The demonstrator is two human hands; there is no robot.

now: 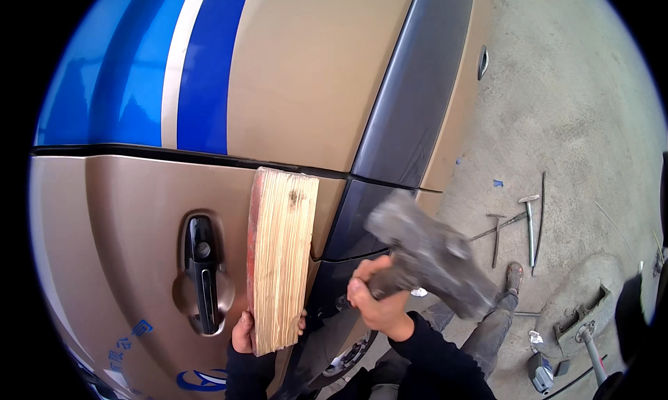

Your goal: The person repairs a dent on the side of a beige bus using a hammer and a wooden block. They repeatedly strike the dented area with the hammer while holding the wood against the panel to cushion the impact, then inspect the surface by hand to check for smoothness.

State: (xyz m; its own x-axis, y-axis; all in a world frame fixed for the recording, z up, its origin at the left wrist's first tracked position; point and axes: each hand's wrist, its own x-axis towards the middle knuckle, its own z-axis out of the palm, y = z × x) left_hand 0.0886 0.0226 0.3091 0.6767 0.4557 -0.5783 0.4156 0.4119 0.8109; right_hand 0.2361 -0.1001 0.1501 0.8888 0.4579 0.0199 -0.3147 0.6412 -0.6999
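My left hand (pixel 243 332) grips the lower end of a pale, finely lined wooden block (pixel 284 261) with a reddish side. It stands upright against the gold car door (pixel 139 219), its top by the seam between the two doors. My right hand (pixel 381 299) is closed round the short handle of a large grey sledgehammer (pixel 431 254), blurred by motion. The hammer head is right of the block and apart from it, in front of the dark lower trim. Left of the block sits a black door handle (pixel 202 275).
On the concrete floor (pixel 557 108) to the right lie several metal rods and T-handled tools (pixel 530 226). A heavy metal base with a pole (pixel 588 323) stands at lower right, near a small boxy device (pixel 540 372). My leg (pixel 490 337) is beside the car.
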